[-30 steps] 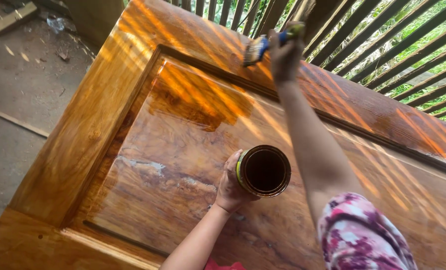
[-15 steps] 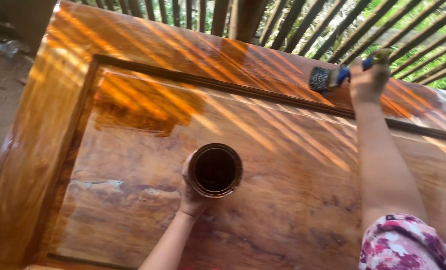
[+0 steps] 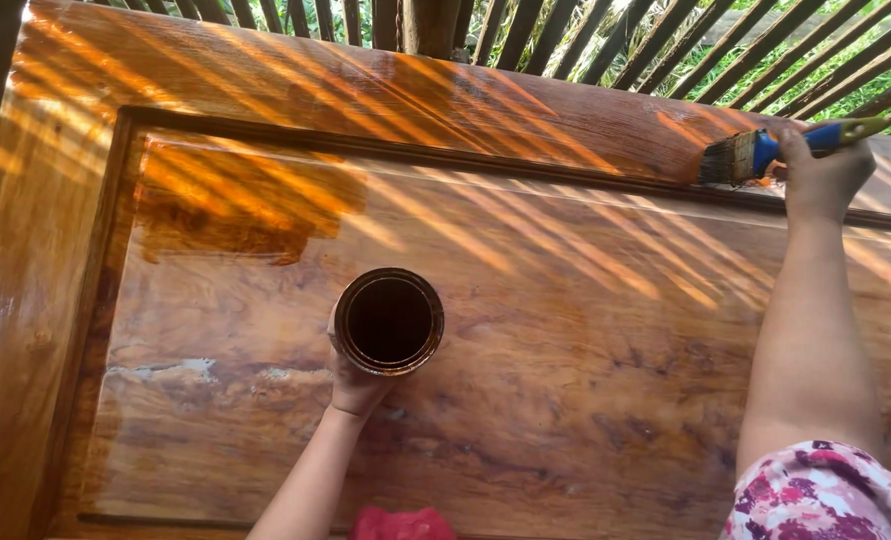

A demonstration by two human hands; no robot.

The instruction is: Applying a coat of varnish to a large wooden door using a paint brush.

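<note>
My left hand (image 3: 354, 385) holds an open round can (image 3: 389, 321) of dark brown varnish above the middle of a large wooden door panel (image 3: 526, 400). My right hand (image 3: 821, 175) grips a paintbrush (image 3: 761, 152) with a blue and yellow handle. Its bristles touch the raised upper frame of the door at the far right. The wood near the brush and along the frame looks wet and glossy. A darker coated patch (image 3: 236, 205) sits at the panel's upper left.
A slatted wooden railing (image 3: 606, 40) runs behind the door's far edge, with green plants beyond it. A red cloth (image 3: 401, 523) shows at the bottom edge. My floral sleeve (image 3: 826, 495) fills the lower right corner.
The view has swung left to right across the door. My right hand has carried the brush rightward along the upper frame. The can stays held over the panel's middle.
</note>
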